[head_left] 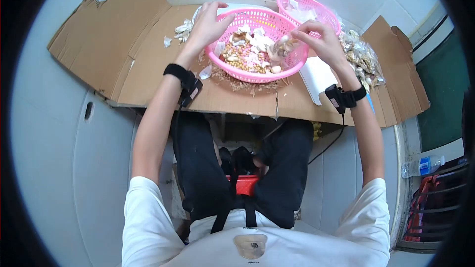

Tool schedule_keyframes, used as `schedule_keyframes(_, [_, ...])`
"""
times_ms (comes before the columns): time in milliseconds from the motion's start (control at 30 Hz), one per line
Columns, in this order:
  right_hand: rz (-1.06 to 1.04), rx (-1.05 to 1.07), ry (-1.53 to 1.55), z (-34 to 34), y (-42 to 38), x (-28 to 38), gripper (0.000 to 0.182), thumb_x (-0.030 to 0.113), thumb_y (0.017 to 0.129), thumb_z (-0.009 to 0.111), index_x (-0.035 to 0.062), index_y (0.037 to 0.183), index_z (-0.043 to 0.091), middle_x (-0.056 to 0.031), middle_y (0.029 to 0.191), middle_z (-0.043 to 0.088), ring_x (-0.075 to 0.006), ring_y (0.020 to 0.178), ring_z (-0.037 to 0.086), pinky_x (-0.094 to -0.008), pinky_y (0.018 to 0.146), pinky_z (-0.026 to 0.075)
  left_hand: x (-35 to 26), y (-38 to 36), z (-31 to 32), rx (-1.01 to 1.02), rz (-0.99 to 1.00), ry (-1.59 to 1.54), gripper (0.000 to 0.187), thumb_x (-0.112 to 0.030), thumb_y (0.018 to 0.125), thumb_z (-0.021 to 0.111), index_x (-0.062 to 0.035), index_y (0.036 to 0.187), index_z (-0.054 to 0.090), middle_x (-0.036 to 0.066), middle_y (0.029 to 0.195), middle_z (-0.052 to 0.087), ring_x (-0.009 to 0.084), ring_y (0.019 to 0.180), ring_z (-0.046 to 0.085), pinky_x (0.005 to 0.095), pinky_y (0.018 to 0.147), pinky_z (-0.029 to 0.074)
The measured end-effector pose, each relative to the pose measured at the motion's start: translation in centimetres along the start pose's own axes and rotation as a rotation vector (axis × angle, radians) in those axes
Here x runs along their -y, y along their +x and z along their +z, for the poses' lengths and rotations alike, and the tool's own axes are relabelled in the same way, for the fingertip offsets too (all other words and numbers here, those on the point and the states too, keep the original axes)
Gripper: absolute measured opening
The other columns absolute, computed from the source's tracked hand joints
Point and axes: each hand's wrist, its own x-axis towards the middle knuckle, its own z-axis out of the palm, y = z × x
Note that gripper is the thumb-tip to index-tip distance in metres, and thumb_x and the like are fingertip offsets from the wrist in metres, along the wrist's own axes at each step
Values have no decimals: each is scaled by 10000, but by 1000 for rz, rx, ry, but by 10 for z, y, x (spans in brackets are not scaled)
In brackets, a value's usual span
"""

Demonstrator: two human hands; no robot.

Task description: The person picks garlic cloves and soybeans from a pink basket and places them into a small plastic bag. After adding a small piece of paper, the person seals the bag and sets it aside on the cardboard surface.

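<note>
A pink plastic basket [243, 75] stands on the cardboard, with small yellowish beans or seeds [238, 55] and pale flakes and scraps [258, 41] in it. My left hand [210, 25] is over the basket's left rim, thumb and fingers apart, with nothing between them. Over the right side of the basket, my right hand [319, 39] pinches a small clear plastic bag [284, 48]. Light and brownish pieces show through the bag, which hangs tilted down toward the basket's contents.
A second pink basket [324, 15] with white scraps stands behind. Filled clear bags [363, 59] are piled at the right, near a white notebook [318, 76]. Dried pale pieces [184, 29] lie at the left on the cardboard [148, 76]. A water bottle [423, 166] is far right.
</note>
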Motion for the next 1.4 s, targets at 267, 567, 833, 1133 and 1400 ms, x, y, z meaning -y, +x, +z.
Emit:
schedule_keyframes(267, [35,22,95,-5,-5,14,219,210,950,760,11,1018,817,-84,889,772,-143,839,706,-305,781,538,-48,15,-35,565,-59,-603,491,-370,1055,649,14,1358,617,125,1296,683,187,1252,626,342,1109,486])
schedule_keyframes(567, [-159,35,119,34,11,22,163,160,923,760,51,1029,820,-69,863,786,-143,785,723,-297,755,553,-74,2,-7,666,85,-502,812,-408,968,760,8,1561,393,228,1465,542,294,1381,539,417,1135,474])
schedule_keyframes(833, [-194,25,211,39,13,30,194,179,921,773,32,1048,780,-88,947,779,-204,891,738,-341,850,555,-69,14,6,1038,-144,-693,431,-181,937,726,38,1184,449,208,1034,682,208,752,763,308,621,617])
schedule_keyframes(1133, [308,-57,309,-28,-130,73,106,21,888,763,2,950,680,-76,867,716,-123,656,627,-286,639,513,-63,6,-14,915,-55,-467,574,-311,1016,683,22,1424,454,176,958,704,185,740,778,293,601,569])
schedule_keyframes(1400, [842,829,-268,9,-303,50,168,205,922,705,121,1068,719,-179,827,738,-374,807,737,-501,749,577,-47,2,-4,758,7,-399,599,-276,969,727,56,1404,483,155,843,681,187,665,751,307,555,571])
